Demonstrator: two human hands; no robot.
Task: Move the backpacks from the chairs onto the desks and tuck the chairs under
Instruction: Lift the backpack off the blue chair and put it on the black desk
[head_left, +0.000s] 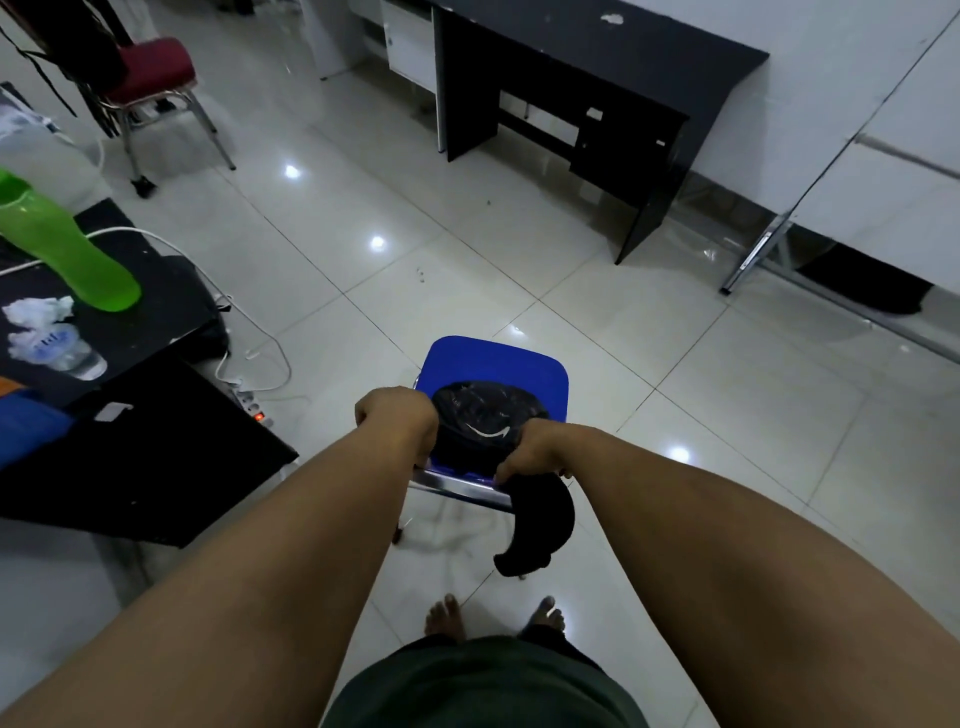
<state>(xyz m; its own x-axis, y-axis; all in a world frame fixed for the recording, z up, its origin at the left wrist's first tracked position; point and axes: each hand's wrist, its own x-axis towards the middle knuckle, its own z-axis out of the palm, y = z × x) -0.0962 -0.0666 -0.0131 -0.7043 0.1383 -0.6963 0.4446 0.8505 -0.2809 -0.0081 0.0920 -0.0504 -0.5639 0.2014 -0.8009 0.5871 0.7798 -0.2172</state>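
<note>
A blue chair (498, 364) stands on the tiled floor right in front of me, its back toward me. A black backpack (485, 415) with a white curved mark lies on the seat, and one of its straps (543, 530) hangs down behind the chair. My left hand (395, 415) grips the top of the chair back on the left. My right hand (530, 452) grips the right side of the chair back, over the backpack's strap. A black desk (597, 67) stands ahead against the wall, with open space under it.
A second black desk (156, 322) at my left holds a green bottle (67, 249), a plastic cup and crumpled tissue. A power strip (249, 405) and white cables lie on the floor beside it. A red chair (150, 73) stands far left. A metal frame leg (753, 260) is at right.
</note>
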